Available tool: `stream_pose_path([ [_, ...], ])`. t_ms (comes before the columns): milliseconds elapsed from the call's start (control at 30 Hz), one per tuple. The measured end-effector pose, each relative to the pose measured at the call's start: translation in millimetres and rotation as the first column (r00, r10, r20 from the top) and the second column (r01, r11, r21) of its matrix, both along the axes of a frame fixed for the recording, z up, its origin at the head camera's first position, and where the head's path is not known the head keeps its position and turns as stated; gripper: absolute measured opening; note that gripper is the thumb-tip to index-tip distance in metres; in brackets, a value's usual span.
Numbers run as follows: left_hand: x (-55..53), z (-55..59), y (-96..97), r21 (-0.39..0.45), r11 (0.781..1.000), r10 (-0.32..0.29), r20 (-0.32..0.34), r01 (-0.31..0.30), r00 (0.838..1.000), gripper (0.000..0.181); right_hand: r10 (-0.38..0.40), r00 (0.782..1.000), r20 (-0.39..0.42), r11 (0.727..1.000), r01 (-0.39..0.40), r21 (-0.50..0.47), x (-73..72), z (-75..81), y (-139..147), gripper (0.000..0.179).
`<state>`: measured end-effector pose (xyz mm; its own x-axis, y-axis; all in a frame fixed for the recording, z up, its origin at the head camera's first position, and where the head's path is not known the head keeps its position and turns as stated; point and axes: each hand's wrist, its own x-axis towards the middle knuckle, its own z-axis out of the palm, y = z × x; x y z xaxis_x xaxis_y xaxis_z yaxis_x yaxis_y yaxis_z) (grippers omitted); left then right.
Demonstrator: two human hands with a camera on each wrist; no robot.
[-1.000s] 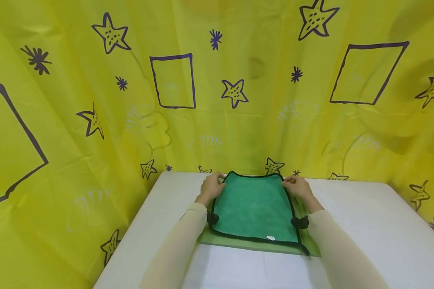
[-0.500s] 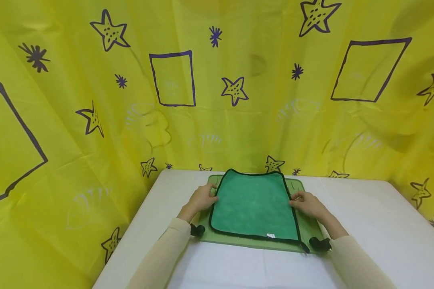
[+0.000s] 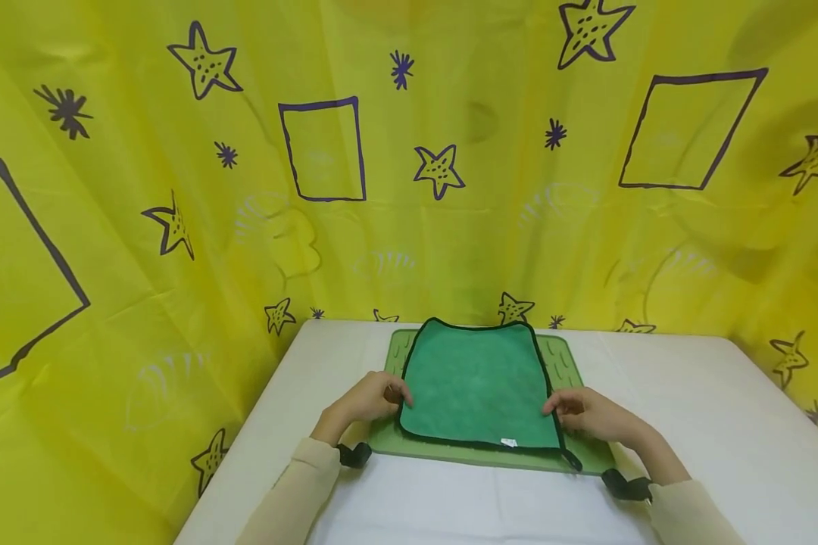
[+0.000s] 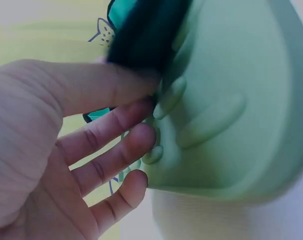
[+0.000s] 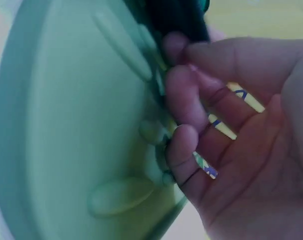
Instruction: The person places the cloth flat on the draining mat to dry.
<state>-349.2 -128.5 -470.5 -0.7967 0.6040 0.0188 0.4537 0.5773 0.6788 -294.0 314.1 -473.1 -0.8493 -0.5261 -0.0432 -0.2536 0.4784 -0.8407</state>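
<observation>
A green cloth with black edging, a small white tag and a loop at its near right corner lies over a light green mat with raised oval ribs. My left hand pinches the cloth's left edge near the front corner between thumb and index finger. In the left wrist view, the other fingers of that hand are bent beside the mat's ribs. Opposite, my right hand pinches the right edge low down, above the loop. The right wrist view shows the dark edging at its thumb and index fingertips.
Mat and cloth lie on a white-covered table. Behind and to the left hangs a yellow curtain printed with stars and frames, close to the table's back edge. Black bands circle both wrists.
Both hands have slid down the cloth's sides toward me, from near its far corners to near its front corners. The mat's far corners have come into view. The cloth has barely moved.
</observation>
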Motion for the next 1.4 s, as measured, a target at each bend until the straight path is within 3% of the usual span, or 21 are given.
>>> stream_pose_path([
  [100, 0.8, 0.1, 0.2, 0.019, 1.0, -0.004, 0.015, 0.003, 1.0, 0.026, -0.003, 1.0, -0.02, 1.0, 0.003, -0.004, 0.9, -1.0, 3.2, 0.018],
  [300, 1.1, 4.6, 0.0, 0.037, 0.999, -0.013, -0.022, 0.014, 1.0, 0.02, -0.031, 0.998, -0.051, 0.999, 0.029, -0.044, 2.8, 2.1, 10.6, 0.018],
  [433, 2.0, 6.9, -1.3, 0.053, 0.998, -0.029, 0.011, 0.028, 1.0, 0.016, -0.029, 0.999, -0.028, 0.998, 0.027, -0.055, 2.4, 3.4, 14.0, 0.018],
  [567, 3.4, 7.2, -2.8, 0.046, 0.998, -0.047, 0.055, 0.045, 0.997, 0.014, 0.011, 1.0, 0.004, 0.998, -0.011, -0.059, 1.8, 3.9, 15.7, 0.019],
  [933, 2.2, 5.4, -7.9, 0.02, 0.998, -0.059, 0.078, 0.058, 0.995, 0.012, 0.125, 0.991, 0.046, 0.992, -0.123, -0.038, 0.0, 9.2, 19.3, 0.017],
  [1033, 2.0, 9.5, -8.6, 0.008, 0.999, -0.053, 0.073, 0.052, 0.996, 0.011, 0.069, 0.997, 0.03, 0.998, -0.068, -0.011, -0.9, 13.1, 18.8, 0.017],
  [1133, 0.8, 14.8, -7.4, 0.009, 1.0, -0.018, 0.042, 0.018, 0.999, 0.013, -0.047, 0.999, -0.004, 0.999, 0.047, 0.003, -3.1, 17.4, 15.6, 0.019],
  [1267, -4.1, 16.4, -0.6, 0.012, 0.997, 0.071, -0.034, -0.071, 0.997, 0.018, -0.196, 0.98, -0.036, 0.981, 0.196, -0.012, -6.6, 18.0, 6.7, 0.022],
  [1400, -10.6, 4.9, 7.5, -0.01, 0.981, 0.193, -0.112, -0.196, 0.975, 0.016, -0.279, 0.958, -0.07, 0.96, 0.279, -0.016, -8.7, 10.0, -4.2, 0.022],
])
